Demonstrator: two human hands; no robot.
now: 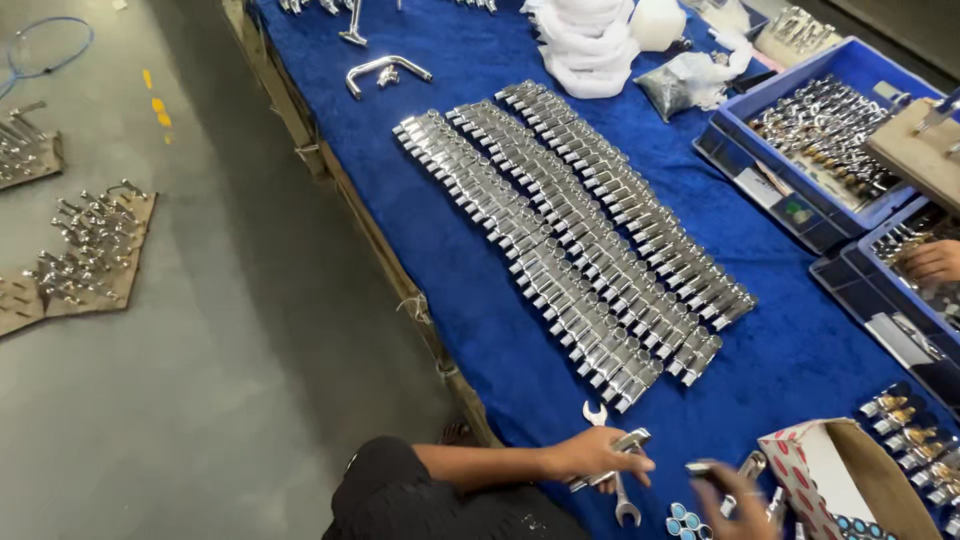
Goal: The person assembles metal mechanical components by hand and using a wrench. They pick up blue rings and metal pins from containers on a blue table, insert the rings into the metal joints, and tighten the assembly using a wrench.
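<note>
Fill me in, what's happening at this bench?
A person sits at a blue-covered table. Their left hand grips a chrome fitting right over a spanner lying on the cloth. Their right hand holds another small chrome part near an open cardboard box. Three long rows of chrome fittings lie laid out ahead. Another person's hand rests in a blue crate at the right.

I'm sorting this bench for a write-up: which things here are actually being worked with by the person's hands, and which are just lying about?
In hand:
left hand holding a chrome fitting
wrench under that hand
right hand, blurred, its hold unclear, beside a small chrome piece

Lying about:
rows of chrome parts on the blue cloth
blue crates
white wrapping
bent spout
spotted box
</note>
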